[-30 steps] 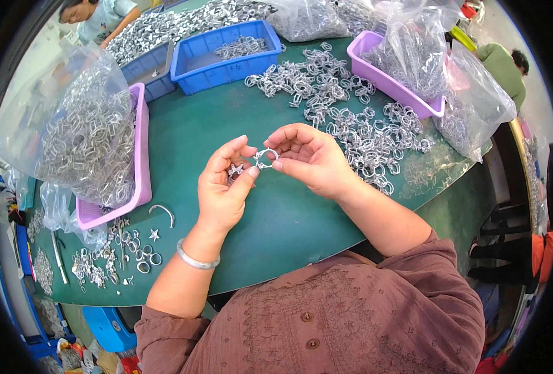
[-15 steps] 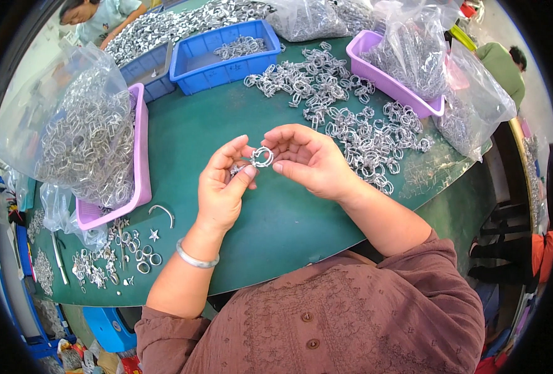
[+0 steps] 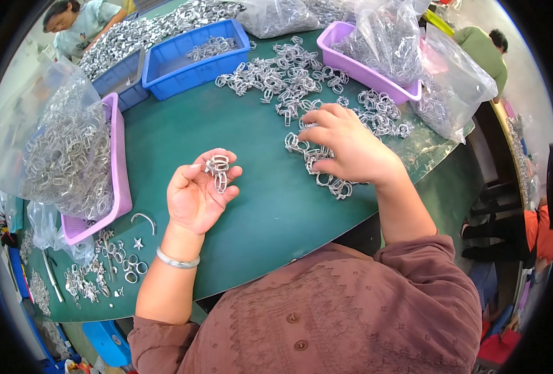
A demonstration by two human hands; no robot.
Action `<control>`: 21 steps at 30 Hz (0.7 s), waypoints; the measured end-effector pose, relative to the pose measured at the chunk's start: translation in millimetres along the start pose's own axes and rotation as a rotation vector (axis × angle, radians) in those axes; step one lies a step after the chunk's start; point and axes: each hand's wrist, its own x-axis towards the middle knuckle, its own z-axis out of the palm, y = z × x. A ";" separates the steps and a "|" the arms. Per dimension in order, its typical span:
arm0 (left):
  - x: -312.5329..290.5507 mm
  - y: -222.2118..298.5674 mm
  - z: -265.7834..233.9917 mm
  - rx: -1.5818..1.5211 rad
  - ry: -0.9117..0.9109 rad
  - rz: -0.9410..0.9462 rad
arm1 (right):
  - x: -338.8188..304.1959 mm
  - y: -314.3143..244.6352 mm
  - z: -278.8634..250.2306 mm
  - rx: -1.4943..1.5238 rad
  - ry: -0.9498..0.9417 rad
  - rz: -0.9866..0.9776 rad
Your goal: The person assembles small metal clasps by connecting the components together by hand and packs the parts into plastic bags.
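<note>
Silver metal rings (image 3: 219, 172) lie in my left hand (image 3: 197, 192), which is turned palm up with its fingers curled around them. The rings look joined or stacked, and one hangs lower over the palm. A light bangle (image 3: 178, 259) circles that wrist. My right hand (image 3: 354, 144) reaches over the near left side of a loose pile of similar rings (image 3: 282, 71). Its fingers are spread and bent downward, and nothing shows held in them. Whether the fingertips touch the rings beneath is hard to see.
A purple basket (image 3: 122, 168) with bagged rings stands at left, another purple basket (image 3: 370, 73) at back right. Blue bins (image 3: 195, 70) stand at the back. Loose rings and a star piece (image 3: 138, 244) lie front left. Two people work beyond the table (image 3: 270, 206).
My hands have moved apart. The left has lowered and turned palm up with the rings; the right has let go and swung right, over the pile. The view has shifted slightly.
</note>
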 end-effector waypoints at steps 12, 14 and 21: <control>-0.9 -8.9 8.5 0.222 0.191 0.007 | 0.8 -8.0 19.3 0.188 0.020 -0.110; 0.1 -10.3 10.9 0.315 0.290 0.007 | 10.7 -16.6 23.7 0.338 -0.015 -0.061; -1.9 -13.4 14.8 0.623 0.230 -0.237 | 42.2 -45.7 34.7 0.494 -0.005 -0.265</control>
